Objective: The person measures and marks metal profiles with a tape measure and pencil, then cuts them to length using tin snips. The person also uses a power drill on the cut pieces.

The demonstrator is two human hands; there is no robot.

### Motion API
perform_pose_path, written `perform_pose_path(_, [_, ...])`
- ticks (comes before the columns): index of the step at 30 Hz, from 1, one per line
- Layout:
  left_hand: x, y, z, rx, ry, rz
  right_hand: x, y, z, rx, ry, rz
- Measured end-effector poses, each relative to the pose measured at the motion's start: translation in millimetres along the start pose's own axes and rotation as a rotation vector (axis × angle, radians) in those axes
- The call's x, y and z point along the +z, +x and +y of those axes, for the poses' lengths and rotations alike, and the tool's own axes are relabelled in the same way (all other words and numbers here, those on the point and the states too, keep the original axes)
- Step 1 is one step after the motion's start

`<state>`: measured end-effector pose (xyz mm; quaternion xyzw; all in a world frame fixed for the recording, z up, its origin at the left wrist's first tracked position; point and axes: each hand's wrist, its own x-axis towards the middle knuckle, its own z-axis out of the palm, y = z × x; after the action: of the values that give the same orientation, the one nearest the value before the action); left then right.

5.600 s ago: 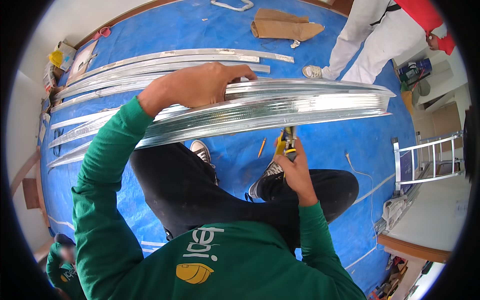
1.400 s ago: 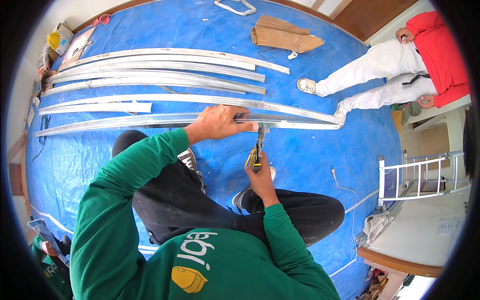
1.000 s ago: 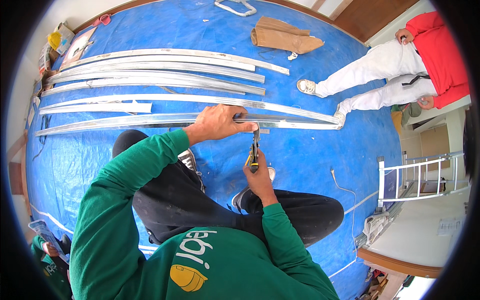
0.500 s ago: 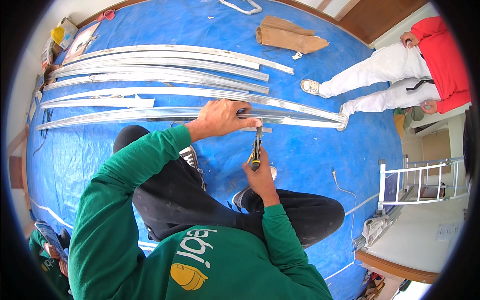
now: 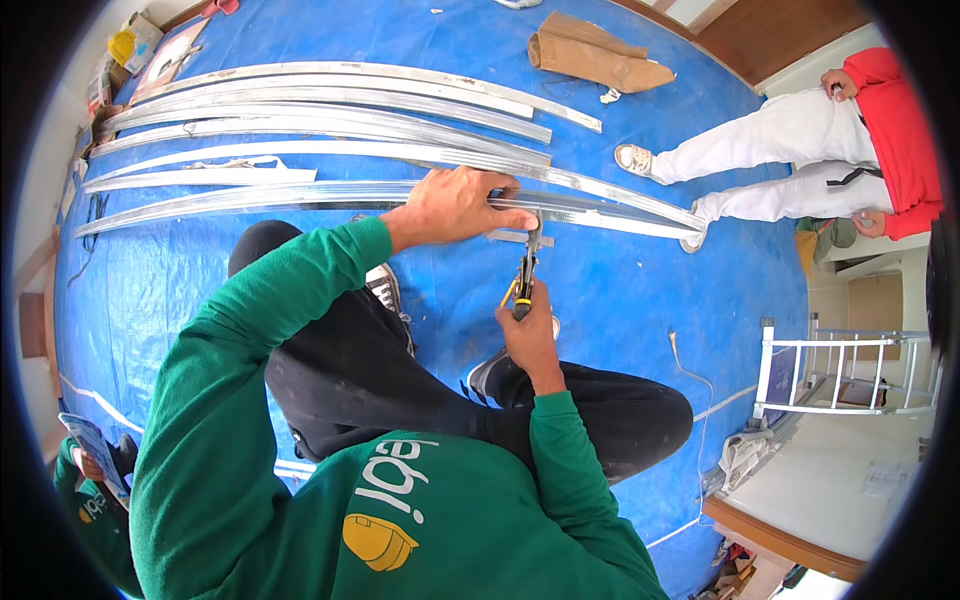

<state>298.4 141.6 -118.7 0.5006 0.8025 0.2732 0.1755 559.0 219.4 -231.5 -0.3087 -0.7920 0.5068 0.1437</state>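
Note:
My left hand (image 5: 455, 207) is closed round a long silvery metal channel (image 5: 300, 195), thumb on its near edge and fingers over the far side. The channel lies crosswise in front of my legs. In my right hand (image 5: 532, 345) are tin snips (image 5: 524, 278) with black and yellow handles, pointing away from me. Their jaws meet the near edge of the channel, just right of my left thumb. How far the blades are apart is too small to tell.
More metal channels (image 5: 330, 122) lie side by side beyond, on a blue tarp (image 5: 610, 290). Someone in white trousers (image 5: 760, 135) stands at the right, one foot by the channel's end. Brown cardboard (image 5: 600, 55), a white ladder (image 5: 840, 360) and a cord (image 5: 685, 365) lie around.
The channels and floor sit slightly higher in the picture. My hands keep much the same places on the channel and the snips, with the jaws still at the channel's edge.

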Motion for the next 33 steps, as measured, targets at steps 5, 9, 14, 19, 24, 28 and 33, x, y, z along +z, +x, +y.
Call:
perform_pose_path(5, [-6.3,-1.5,3.1,-0.015,0.007,-0.075,-1.7,4.0,5.2,0.058,0.071,-0.014])
perform_pose_path(9, [-11.0,-3.2,7.9,-0.014,-0.002,-0.044,-5.5,4.6,5.1,0.022,0.070,-0.016])
perform_pose_path(14, [-9.2,-5.6,9.5,-0.028,-0.010,-0.013,-4.8,1.1,1.8,0.019,0.043,-0.056])
perform_pose_path(19, [-4.7,-4.8,6.3,-0.011,0.005,0.021,-1.8,-1.2,-3.5,0.057,0.061,-0.059])
perform_pose_path(24, [-3.1,-3.4,4.8,-0.017,0.000,0.030,-3.0,-1.1,-4.6,0.056,0.052,-0.049])
perform_pose_path(28, [-2.2,-3.4,5.1,-0.017,-0.001,0.034,-1.0,0.4,0.1,0.020,0.023,-0.030])
perform_pose_path(33, [-3.3,-2.0,6.1,-0.033,0.007,0.009,-0.5,2.6,3.0,-0.023,0.023,-0.007])
